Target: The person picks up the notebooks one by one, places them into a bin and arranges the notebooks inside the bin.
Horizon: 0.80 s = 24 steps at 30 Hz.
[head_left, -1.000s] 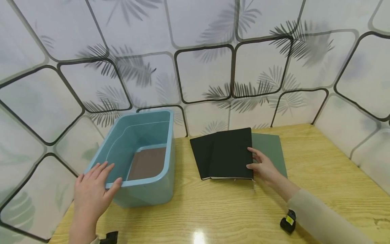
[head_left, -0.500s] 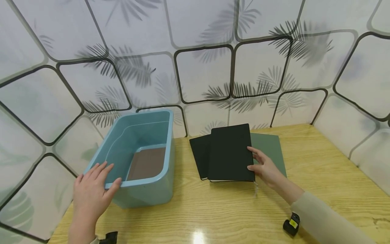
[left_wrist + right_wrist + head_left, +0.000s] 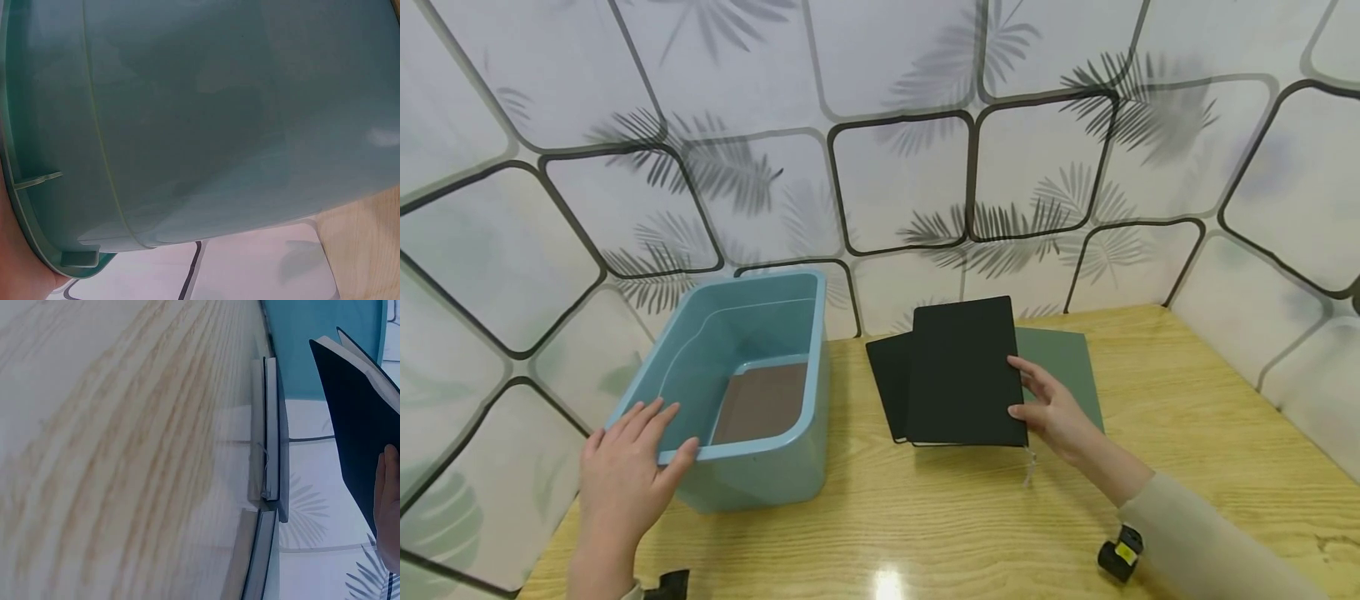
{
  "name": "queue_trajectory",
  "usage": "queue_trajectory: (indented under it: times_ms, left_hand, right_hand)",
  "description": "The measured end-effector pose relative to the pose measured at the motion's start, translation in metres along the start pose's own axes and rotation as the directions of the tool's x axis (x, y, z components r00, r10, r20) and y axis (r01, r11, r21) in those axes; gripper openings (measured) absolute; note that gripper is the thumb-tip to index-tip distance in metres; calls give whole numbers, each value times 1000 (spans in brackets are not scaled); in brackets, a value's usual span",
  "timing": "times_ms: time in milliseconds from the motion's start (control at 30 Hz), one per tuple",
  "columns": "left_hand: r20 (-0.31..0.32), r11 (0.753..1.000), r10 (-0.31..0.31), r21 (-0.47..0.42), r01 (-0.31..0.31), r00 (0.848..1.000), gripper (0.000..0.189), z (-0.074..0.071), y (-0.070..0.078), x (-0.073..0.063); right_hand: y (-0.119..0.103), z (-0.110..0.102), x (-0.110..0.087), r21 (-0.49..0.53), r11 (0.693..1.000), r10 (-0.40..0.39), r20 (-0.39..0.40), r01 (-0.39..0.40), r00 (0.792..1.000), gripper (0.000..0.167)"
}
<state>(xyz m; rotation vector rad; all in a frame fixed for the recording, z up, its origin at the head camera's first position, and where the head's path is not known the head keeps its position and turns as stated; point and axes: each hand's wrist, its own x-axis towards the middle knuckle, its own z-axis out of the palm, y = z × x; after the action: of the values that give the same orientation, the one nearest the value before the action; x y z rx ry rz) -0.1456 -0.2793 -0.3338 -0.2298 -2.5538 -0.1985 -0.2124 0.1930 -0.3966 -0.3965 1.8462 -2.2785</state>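
In the head view, I have the left hand (image 3: 628, 471) at the near left corner of a blue bin (image 3: 752, 467), its fingers extended and loosely spread over the rim, touching it without a grip I can make out. A flat brown piece (image 3: 760, 402) lies on the bin's floor. To the right, my right hand (image 3: 1056, 417) pinches a black notebook (image 3: 966, 375) by its right edge, thumb on the near side of the fingers and only a narrow gap between them. The cover partly overlaps a second black notebook (image 3: 891, 387) at left and a green book (image 3: 1063, 367) at right, all toward the far side of a wooden table (image 3: 865, 542). A leaf-print wall (image 3: 898, 183) stands behind.

In the left wrist view, the bin's outer wall fills most of my picture; a sliver of the left hand shows against the rim, its fingers hidden.

In the right wrist view, I see the gripped notebook tilted above the table, its pages parted and its cover apart from the two books, which lie flat, edges toward the camera. The right hand's fingertips show against its cover.
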Motion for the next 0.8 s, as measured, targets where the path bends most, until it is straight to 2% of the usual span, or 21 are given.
queue_trajectory:
  times_ms: [200,400,800]
  left_hand:
    - [0,1000,2,0,-2,1000,52,0,0,0]
    - [-5,1000,8,-1,-8,1000,51,0,-1,0]
    - [9,1000,0,-3,0,1000,52,0,0,0]
  right_hand:
    - [-7,3,-3,29,1000,-2,1,2,1000,71]
    - [-11,3,-4,17,1000,-26,8,25,1000,70]
    - [-18,7,-3,75,995,-69,61,64,996,68]
